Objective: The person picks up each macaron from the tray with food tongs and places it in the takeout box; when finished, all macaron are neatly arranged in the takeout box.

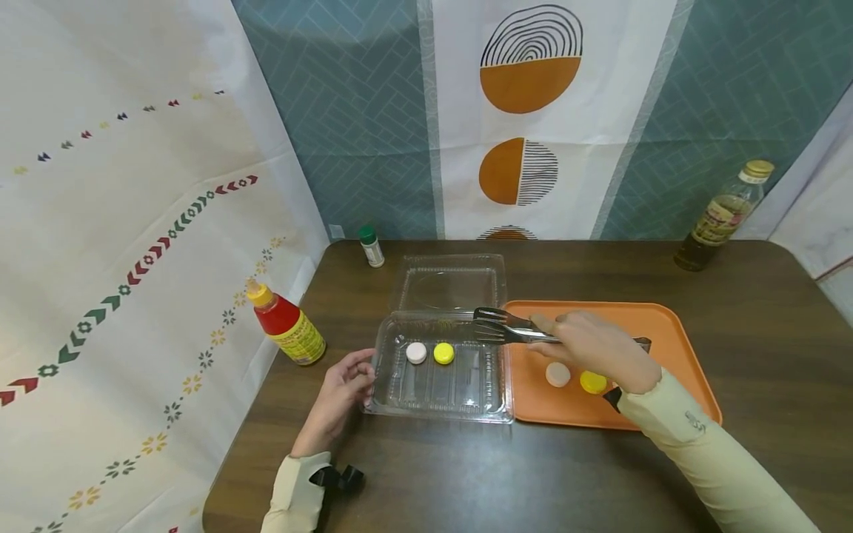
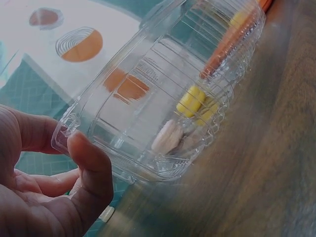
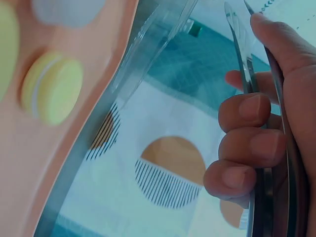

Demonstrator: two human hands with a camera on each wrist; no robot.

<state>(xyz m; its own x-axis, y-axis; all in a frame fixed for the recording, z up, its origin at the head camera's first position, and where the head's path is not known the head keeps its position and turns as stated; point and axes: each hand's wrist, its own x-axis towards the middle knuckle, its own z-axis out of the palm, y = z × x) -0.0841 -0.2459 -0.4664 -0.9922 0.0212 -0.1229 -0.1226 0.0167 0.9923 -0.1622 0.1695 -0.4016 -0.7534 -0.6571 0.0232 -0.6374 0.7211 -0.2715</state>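
Note:
My left hand [image 1: 343, 392] pinches the left rim of a clear plastic clamshell container [image 1: 413, 389] between thumb and fingers, seen closely in the left wrist view. Inside sit a pale pink macaron [image 1: 416, 353] and a yellow macaron [image 1: 443, 353], side by side. In my right hand [image 1: 593, 344] are metal tongs [image 1: 520, 336] with fork-like ends, gripped by curled fingers. Their tips stand apart over the container's right side, with no macaron visible between them. On the orange tray [image 1: 533, 411], below the right hand, lie another pink macaron [image 1: 557, 374] and a yellow macaron [image 1: 593, 382]; the forearm may hide others.
The container's open lid [image 1: 449, 285] lies flat behind it. A red and yellow squeeze bottle [image 1: 289, 329] stands to the left, a small green-capped shaker [image 1: 371, 248] at the back left. An oil bottle [image 1: 720, 218] stands at the back right of the brown table [image 1: 433, 474].

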